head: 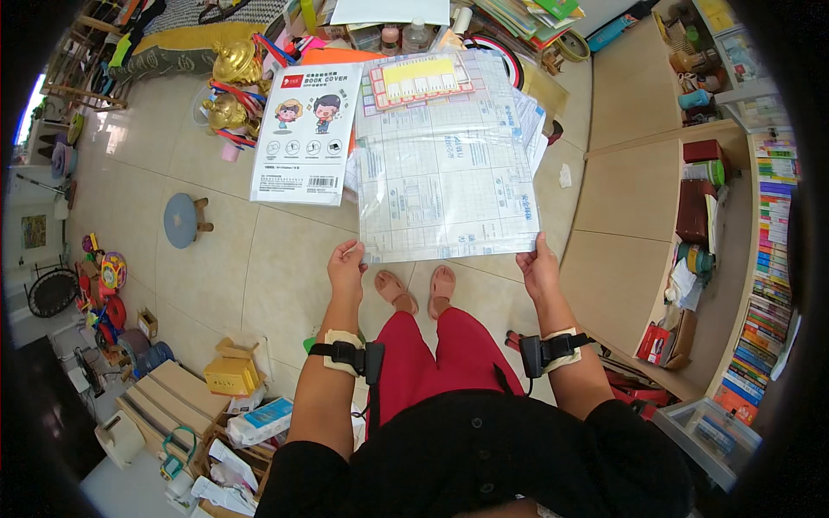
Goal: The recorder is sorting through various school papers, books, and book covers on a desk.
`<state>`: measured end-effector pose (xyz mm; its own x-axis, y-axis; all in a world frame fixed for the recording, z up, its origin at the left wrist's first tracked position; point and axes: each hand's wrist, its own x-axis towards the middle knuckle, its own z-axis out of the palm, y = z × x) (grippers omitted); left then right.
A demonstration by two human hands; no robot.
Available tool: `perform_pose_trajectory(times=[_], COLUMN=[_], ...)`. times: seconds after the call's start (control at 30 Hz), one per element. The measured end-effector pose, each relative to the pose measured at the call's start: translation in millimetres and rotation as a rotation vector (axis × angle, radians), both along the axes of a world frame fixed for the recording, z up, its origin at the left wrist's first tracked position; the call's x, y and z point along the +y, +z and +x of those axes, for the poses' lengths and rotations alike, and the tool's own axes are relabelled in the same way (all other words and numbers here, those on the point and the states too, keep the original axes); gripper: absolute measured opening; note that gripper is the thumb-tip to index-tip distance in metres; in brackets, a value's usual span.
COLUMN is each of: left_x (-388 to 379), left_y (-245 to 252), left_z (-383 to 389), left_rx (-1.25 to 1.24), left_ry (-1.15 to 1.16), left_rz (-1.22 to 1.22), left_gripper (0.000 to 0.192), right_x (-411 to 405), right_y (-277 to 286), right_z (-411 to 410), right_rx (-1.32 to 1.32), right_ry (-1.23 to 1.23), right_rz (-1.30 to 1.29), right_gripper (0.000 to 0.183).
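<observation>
Between my hands stretches a clear plastic book-cover sheet (434, 188) with a printed grid backing. My left hand (348, 262) pinches its near left corner, and my right hand (539, 259) grips the near right corner. On the far end of the sheet rest label sheets (421, 81), the top one yellow and white with red borders. Just left of the sheet lies a white book cover pack (304, 136) with two cartoon figures and a barcode. An orange folder (343, 56) shows partly behind them.
Gold trophies (234, 63) with ribbons stand left of the pack. Bottles (416, 37) and stacked papers (518, 19) crowd the far side. A small blue-topped stool (181, 220) is on the tiled floor. Wooden cabinets (622, 194) and a row of books (754, 330) line the right.
</observation>
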<state>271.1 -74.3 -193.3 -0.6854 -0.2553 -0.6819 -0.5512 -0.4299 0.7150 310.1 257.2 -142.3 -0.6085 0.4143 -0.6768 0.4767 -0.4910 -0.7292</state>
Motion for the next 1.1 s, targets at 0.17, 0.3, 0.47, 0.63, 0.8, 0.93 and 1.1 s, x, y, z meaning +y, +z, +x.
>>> perform_pose_trajectory(times=[0.17, 0.3, 0.47, 0.63, 0.8, 0.93, 1.1], left_x=[-9, -21, -49, -41, -39, -28, -5], left_y=[29, 53, 74, 121, 126, 123, 123], left_z=[12, 11, -1, -27, -72, -119, -167], left_rx=[0.121, 0.218, 0.239, 0.392, 0.415, 0.448, 0.48], left_ry=[-0.201, -0.488, -0.732, -0.717, -0.64, -0.541, -0.442], left_rz=[-0.097, 0.005, 0.147, 0.098, -0.219, -0.446, -0.317], left_gripper=[0.018, 0.027, 0.028, 0.028, 0.019, 0.011, 0.017], right_x=[7, 7, -2, -8, -12, -6, 6], right_y=[24, 43, 77, 100, 120, 127, 125], right_z=[10, 18, 2, -26, -74, -126, -194], right_rx=[0.015, 0.102, 0.255, 0.297, 0.326, 0.355, 0.31], right_ry=[-0.036, -0.08, -0.146, -0.194, -0.202, -0.174, -0.119], right_rz=[0.088, 0.15, 0.189, 0.174, 0.097, 0.081, 0.064], right_gripper=[0.035, 0.034, 0.031, 0.03, 0.033, 0.034, 0.035])
